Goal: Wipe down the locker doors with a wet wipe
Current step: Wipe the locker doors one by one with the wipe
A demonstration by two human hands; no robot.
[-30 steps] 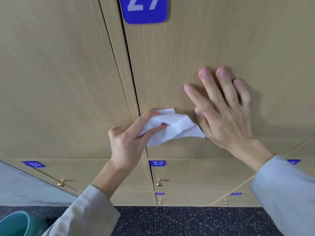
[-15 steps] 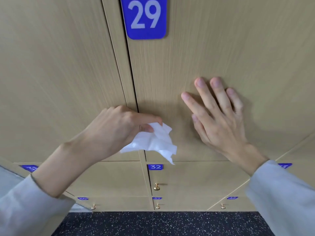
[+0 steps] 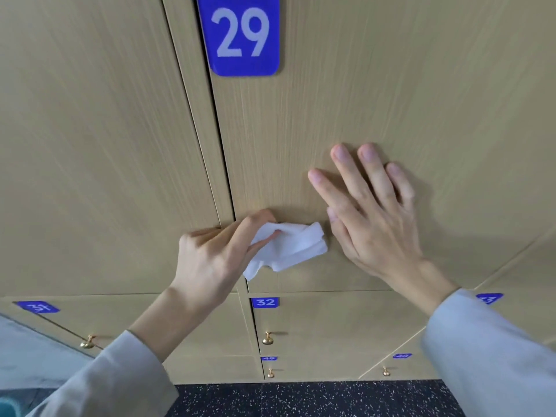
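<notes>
Numbers first: the blue rounded plate (image 3: 244, 34) up top reads 29 in white, its top edge cut off by the frame, and it sits on the light wood-grain locker door (image 3: 361, 100). One row down, a smaller blue tag (image 3: 266, 302) says 32. The tag off to the left (image 3: 37, 307) looks like 31 but it's skewed, and the one by the right sleeve (image 3: 489, 298) is half covered, so can't read that. Tiny tags lower down are too blurry. The crumpled white wet wipe (image 3: 288, 249) is pinched between thumb and fingers of the left hand (image 3: 216, 257), against the lower part of door 29, just right of the seam. The right hand (image 3: 373, 218) lies flat on the same door, fingers spread, just beside the wipe.
</notes>
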